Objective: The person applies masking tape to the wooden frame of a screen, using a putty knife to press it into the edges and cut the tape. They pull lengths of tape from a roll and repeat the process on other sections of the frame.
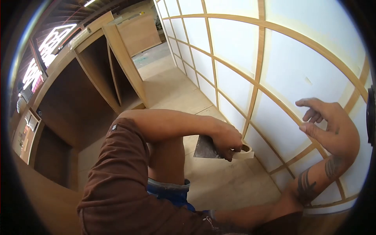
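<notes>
My left hand [227, 141] is closed low in front of the panel, gripping a roll of masking tape [246, 154] with a short tail of tape sticking out. A dark, flat, wide-edged blade like a scraper [206, 148] juts out from the same hand; its handle is hidden. My right hand [325, 123] is raised beside the white panel [231, 64], thumb and fingers curved but apart, with nothing seen between them. Wooden strips [256, 84] divide the panel into a grid, and pale yellowish bands run along several strips.
Unfinished wooden cabinets [74, 113] with open compartments stand on the left. A plywood floor [164, 88] runs between them and the panel. Farther back is a large wooden board [137, 35]. My bent knee [166, 156] is beneath my left arm.
</notes>
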Motion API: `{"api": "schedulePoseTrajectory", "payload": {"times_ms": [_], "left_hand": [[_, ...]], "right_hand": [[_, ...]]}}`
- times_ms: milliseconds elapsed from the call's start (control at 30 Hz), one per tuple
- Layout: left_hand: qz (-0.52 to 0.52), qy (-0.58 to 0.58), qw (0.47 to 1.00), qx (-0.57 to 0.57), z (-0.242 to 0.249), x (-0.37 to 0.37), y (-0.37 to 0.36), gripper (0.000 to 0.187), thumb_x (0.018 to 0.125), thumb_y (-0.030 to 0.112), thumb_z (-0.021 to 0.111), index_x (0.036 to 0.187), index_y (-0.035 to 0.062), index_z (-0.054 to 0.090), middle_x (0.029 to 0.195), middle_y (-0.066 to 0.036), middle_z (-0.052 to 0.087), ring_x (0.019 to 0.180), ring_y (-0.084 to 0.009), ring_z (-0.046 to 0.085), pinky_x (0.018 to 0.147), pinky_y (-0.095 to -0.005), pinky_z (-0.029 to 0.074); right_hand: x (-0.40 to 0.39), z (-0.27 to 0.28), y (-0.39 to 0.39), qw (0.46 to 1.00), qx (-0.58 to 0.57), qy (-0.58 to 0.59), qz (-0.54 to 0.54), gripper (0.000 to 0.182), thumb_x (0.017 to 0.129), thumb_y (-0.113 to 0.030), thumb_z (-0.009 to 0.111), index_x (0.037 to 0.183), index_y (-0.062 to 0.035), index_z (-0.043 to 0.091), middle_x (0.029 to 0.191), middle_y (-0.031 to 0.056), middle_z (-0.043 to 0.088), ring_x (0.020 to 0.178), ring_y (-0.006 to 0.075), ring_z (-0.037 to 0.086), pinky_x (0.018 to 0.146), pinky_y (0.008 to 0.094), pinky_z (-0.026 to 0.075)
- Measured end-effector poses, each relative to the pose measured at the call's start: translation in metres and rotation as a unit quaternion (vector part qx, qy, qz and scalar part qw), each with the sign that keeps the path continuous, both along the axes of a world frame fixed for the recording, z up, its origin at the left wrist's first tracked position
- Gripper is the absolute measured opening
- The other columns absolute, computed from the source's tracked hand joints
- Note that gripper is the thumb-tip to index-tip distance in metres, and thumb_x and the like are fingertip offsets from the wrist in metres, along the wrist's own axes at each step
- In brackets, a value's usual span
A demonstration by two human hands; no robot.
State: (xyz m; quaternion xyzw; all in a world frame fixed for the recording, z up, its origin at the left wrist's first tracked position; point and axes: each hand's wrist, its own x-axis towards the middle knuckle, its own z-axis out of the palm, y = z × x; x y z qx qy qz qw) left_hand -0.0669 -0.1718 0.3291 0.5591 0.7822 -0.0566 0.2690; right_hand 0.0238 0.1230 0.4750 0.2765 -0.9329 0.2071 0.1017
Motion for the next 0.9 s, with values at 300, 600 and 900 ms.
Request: {"api": "schedulePoseTrajectory", "payload": {"times_ms": [300,600,900], "left_hand": [[-0.087,-0.009,0.993,0.072,-0.013,-0.044,-0.082,0.037,0.09,0.042,0.072,0.094,0.0052,0.075,0.084,-0.017,0.074,0.087,-0.0388,0.071,0.078,-0.0501,0.056],[-0.164,0.011,0.962,0.217,-0.068,-0.107,-0.203,0.024,0.09,0.029,0.071,0.08,0.0083,0.076,0.081,-0.011,0.074,0.079,-0.034,0.073,0.067,-0.0472,0.058],[0.052,-0.008,0.881,0.47,-0.162,-0.189,-0.314,0.04,0.095,0.039,0.068,0.074,0.0057,0.061,0.064,-0.013,0.065,0.057,-0.0357,0.066,0.052,-0.0469,0.053]], "right_hand": [[-0.035,0.0,-0.091,0.98,0.162,-0.054,0.1,0.052,0.079,-0.021,0.082,0.128,-0.0091,0.067,0.095,0.0115,0.07,0.089,0.0304,0.067,0.079,0.0406,0.05],[-0.159,-0.067,-0.263,0.916,0.204,-0.185,0.291,0.054,0.077,-0.023,0.084,0.128,-0.0099,0.068,0.092,0.0096,0.069,0.084,0.0297,0.066,0.074,0.0404,0.052],[-0.288,-0.053,-0.352,0.975,0.118,-0.177,0.071,0.03,0.072,0.001,0.078,0.101,-0.0043,0.076,0.086,0.013,0.071,0.078,0.0321,0.066,0.069,0.0418,0.049]]}}
